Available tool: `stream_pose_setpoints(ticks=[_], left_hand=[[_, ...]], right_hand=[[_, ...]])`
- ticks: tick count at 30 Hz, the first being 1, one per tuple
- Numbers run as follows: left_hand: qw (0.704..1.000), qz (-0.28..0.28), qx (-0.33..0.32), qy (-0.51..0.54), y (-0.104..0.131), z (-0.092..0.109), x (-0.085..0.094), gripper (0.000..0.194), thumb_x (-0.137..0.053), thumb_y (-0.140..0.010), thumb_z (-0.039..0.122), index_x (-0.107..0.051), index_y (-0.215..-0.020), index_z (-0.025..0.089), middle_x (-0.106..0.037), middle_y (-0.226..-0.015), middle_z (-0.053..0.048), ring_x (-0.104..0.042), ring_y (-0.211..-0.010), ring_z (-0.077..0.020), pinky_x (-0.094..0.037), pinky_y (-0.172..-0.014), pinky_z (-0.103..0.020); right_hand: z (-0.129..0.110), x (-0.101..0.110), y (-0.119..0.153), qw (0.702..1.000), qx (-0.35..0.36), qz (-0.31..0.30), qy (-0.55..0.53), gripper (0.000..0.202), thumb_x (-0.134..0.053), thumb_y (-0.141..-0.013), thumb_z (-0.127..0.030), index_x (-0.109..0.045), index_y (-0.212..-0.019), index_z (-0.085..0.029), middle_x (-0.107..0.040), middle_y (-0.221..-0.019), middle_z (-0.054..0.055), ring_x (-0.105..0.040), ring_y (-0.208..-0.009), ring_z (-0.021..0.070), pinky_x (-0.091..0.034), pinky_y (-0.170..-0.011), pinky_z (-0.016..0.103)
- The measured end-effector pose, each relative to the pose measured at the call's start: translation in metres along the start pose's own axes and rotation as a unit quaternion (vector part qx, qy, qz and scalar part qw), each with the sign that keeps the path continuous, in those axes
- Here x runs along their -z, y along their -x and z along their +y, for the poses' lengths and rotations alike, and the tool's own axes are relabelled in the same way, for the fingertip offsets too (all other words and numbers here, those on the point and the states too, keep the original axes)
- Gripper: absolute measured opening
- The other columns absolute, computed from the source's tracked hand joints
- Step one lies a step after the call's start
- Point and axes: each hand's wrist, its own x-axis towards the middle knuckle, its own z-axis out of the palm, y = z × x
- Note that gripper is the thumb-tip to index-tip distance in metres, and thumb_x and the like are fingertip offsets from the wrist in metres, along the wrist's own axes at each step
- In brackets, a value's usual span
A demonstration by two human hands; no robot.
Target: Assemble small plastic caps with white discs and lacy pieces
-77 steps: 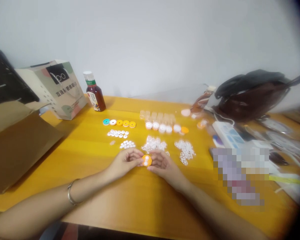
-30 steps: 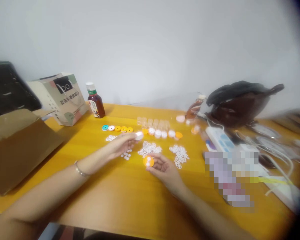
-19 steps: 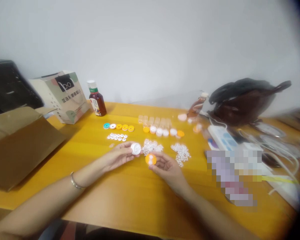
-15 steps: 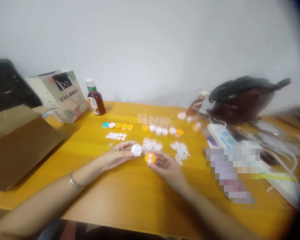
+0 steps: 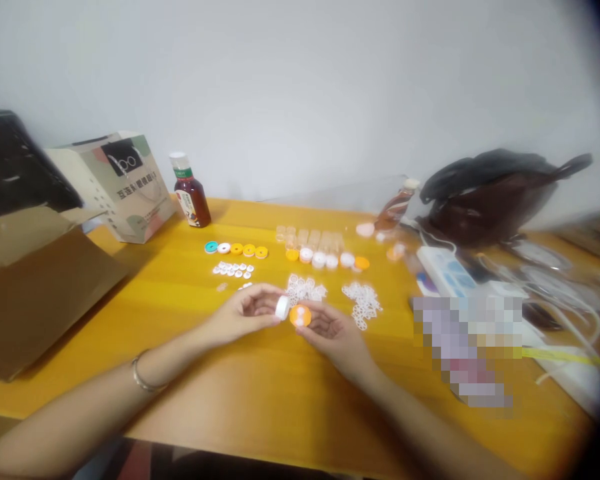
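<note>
Left grip (image 5: pixel 241 319): tip-pinching white cap (image 5: pixel 283 308) | right grip (image 5: pixel 339 337): pinching orange disc (image 5: pixel 300 316), right edge

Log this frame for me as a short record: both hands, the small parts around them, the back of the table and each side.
Left hand: holds white round cap
Right hand: holds orange disc with white spots on its face
Gap between held pieces: small; contact unclear
Beyond hands: two piles of white openwork pieces
Row of discs: one teal, one white, three yellow
Back left: white-capped bottle, paper bag
Far left: cardboard box
Right: power strip
</note>
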Motion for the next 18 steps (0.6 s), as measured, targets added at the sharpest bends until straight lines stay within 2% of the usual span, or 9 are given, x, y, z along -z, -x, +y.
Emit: stream_pose_setpoints(ticks=[4, 8, 18], left_hand=[[0.983, 0.057, -0.068, -0.163, 0.006, 0.007, -0.013, 0.035, -0.06, -0.076, 0.017, -0.054, -0.11, 0.018, -0.057, -0.104, -0.009, -0.055, -0.09, -0.0163, -0.044, -0.084, -0.033], [0.949, 0.057, -0.127, -0.284, 0.01, 0.012, -0.021, 0.036, -0.059, -0.077, 0.018, -0.055, -0.112, 0.021, -0.058, -0.103, -0.008, -0.053, -0.093, -0.0183, -0.043, -0.082, -0.033], [0.921, 0.025, -0.145, -0.36, 0.013, 0.009, -0.021, 0.041, -0.056, -0.08, 0.019, -0.049, -0.121, 0.024, -0.055, -0.109, -0.009, -0.051, -0.099, -0.0192, -0.041, -0.087, -0.034]], right_hand=[[0.002, -0.001, 0.0, 1.0, 0.016, -0.019, 0.018, 0.035, -0.067, -0.067, -0.024, -0.06, -0.102, -0.023, -0.065, -0.082, 0.001, -0.061, -0.073, 0.0128, -0.05, -0.077, 0.032], [0.006, -0.001, 0.0, 0.998, 0.03, -0.036, 0.029, 0.036, -0.066, -0.069, -0.025, -0.059, -0.104, -0.024, -0.065, -0.085, 0.002, -0.061, -0.075, 0.0142, -0.051, -0.077, 0.034], [0.012, -0.001, 0.0, 0.997, 0.014, -0.067, 0.025, 0.038, -0.068, -0.068, -0.024, -0.06, -0.105, -0.024, -0.066, -0.081, 0.0, -0.061, -0.074, 0.0132, -0.05, -0.076, 0.031]])
